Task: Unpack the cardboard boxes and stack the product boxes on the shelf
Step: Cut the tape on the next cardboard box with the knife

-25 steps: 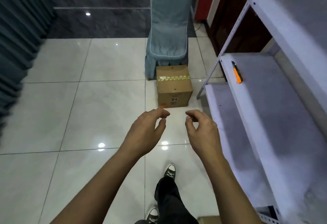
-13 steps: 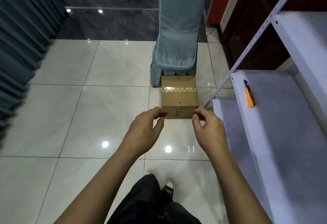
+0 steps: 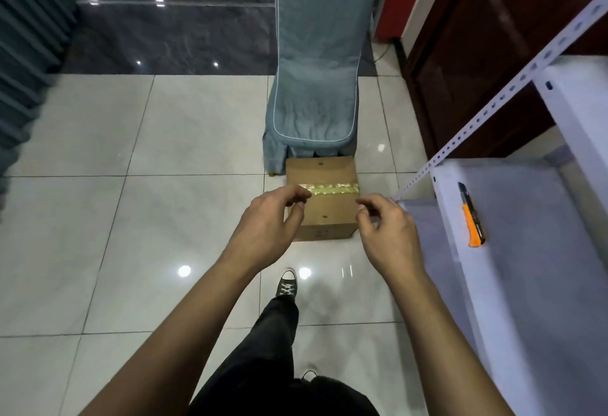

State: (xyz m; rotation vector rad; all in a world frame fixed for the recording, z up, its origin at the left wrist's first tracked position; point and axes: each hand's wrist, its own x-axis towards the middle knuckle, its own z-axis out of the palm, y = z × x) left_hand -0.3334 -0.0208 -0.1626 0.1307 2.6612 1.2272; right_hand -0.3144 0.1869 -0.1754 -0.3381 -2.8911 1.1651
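Both hands, the left hand (image 3: 268, 218) and the right hand (image 3: 388, 228), reach with loosely curled, empty fingers toward the taped cardboard box (image 3: 324, 198) on the floor just ahead (tape running left to right), about equally near.

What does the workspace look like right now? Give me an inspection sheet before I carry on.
Surface: glossy white tile floor, with dark tiles further back.
Job's things: one cardboard box on the floor against the chair, still sealed with a yellow tape strip; white shelf on the right, no product boxes seen on it.
Clutter: orange utility knife lying on the shelf.
Hands: left hand and right hand reach toward the box's two sides, fingers loosely curled, holding nothing; contact with the box cannot be told.
Cables: a thin cable on the floor by the red panel.
Surroundings: blue-covered chair, dark wooden door, grey curtain.
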